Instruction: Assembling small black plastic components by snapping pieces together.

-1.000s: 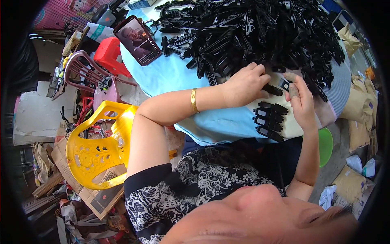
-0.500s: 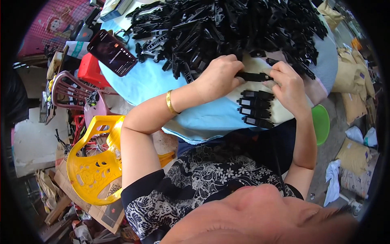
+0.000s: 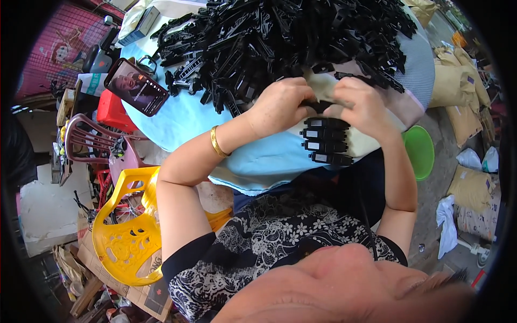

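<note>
Between my two hands is a small black plastic part, held above the near side of the table and mostly covered by fingers. My left hand, with a gold bangle on its wrist, pinches the part's left end. At the other end, the fingers of my right hand are closed on it, slightly blurred. Just below my hands lies a neat row of several similar black plastic parts, stacked side by side. Beyond my hands a large heap of loose black plastic parts spreads across the table.
The round table has a light blue cloth. A lit phone and a small box lie at its left. A yellow plastic chair and pink chair stand left. At right are a green basin and brown sacks.
My hands have drawn closer together round the black part, which now shows less between them. The whole view has shifted slightly, and the phone screen's picture is different.
</note>
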Demonstrator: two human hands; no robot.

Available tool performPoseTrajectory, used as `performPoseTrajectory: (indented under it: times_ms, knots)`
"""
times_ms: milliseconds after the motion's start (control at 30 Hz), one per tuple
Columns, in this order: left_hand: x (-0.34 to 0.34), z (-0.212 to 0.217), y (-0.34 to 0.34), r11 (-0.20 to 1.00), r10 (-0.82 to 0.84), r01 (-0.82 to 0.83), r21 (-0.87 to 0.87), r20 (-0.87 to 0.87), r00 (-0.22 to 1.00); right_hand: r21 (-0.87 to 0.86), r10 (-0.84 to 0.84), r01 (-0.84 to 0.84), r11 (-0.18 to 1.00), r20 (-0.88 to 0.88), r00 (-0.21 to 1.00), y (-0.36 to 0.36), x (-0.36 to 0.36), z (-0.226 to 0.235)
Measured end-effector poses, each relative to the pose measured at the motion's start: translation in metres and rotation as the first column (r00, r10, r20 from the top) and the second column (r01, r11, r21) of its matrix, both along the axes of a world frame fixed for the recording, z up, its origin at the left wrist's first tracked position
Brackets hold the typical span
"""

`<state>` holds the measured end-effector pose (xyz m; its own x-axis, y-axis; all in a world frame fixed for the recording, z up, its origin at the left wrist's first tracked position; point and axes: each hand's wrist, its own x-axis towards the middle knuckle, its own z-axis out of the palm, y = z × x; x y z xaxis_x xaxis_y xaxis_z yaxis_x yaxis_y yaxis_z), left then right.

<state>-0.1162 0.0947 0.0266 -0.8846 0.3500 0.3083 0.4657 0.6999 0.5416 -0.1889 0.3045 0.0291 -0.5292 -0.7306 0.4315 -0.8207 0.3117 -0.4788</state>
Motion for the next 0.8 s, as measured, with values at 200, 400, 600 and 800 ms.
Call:
performPoseTrajectory:
  times_ms: [200,400,600,800]
  knots:
    - [-0.001,0.004,0.002,0.984,-0.176,0.174,0.033,0.092,0.98,0.151,-0.302,0.327,0.933,-0.17,0.938,0.033,-0.022,0.003]
    - [0.001,-0.005,0.01,0.995,0.071,-0.065,0.071,-0.092,0.993,-0.01,-0.044,0.044,0.999,0.02,0.999,0.004,-0.004,-0.006]
    - [0.0,-0.004,0.011,0.997,0.035,-0.04,-0.061,-0.084,0.996,-0.014,-0.07,0.069,0.998,-0.174,0.982,-0.012,-0.03,-0.003]
    - [0.0,0.003,0.004,0.989,0.057,-0.061,-0.133,-0.036,0.998,0.126,-0.086,0.106,0.986,-0.156,0.984,-0.016,-0.031,-0.008]
